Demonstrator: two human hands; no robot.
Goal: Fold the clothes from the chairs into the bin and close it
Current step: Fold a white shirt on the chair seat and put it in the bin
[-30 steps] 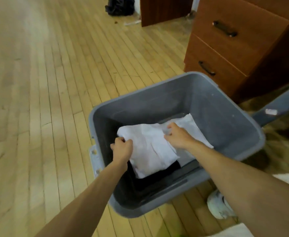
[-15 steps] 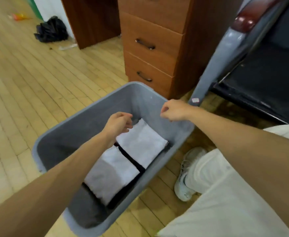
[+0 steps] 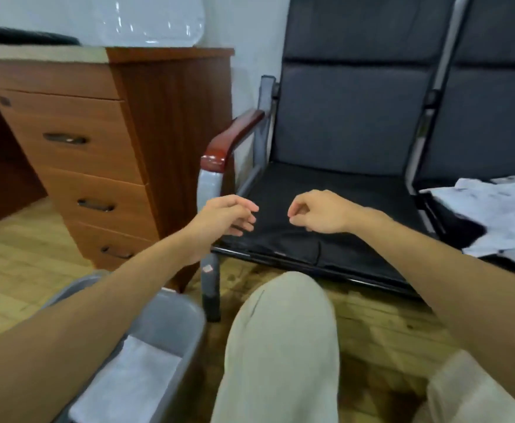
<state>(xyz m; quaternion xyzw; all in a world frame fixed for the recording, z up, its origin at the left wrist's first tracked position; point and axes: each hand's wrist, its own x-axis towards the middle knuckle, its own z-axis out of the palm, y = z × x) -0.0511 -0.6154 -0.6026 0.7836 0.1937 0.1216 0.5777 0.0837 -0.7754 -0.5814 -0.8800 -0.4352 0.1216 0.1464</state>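
view: head-worn | faces: forward-down toward chair (image 3: 357, 117) | range: near, over knee (image 3: 280, 331)

Bin (image 3: 170, 319): matt grey plastic. Chair seat (image 3: 326, 209): black cloth; armrest (image 3: 234, 132) glossy wood. Drawer unit (image 3: 91, 166): smooth wood veneer

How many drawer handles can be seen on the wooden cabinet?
3, stacked on the cabinet front: top handle, middle handle, bottom handle. The left arm covers the cabinet's lowest corner, so another may hide.

A brown wooden drawer unit (image 3: 76, 166) with dark handles (image 3: 65, 138) stands on the plank floor (image 3: 15, 270). A clear plastic container (image 3: 155, 19) sits at the counter's (image 3: 164, 53) right end.
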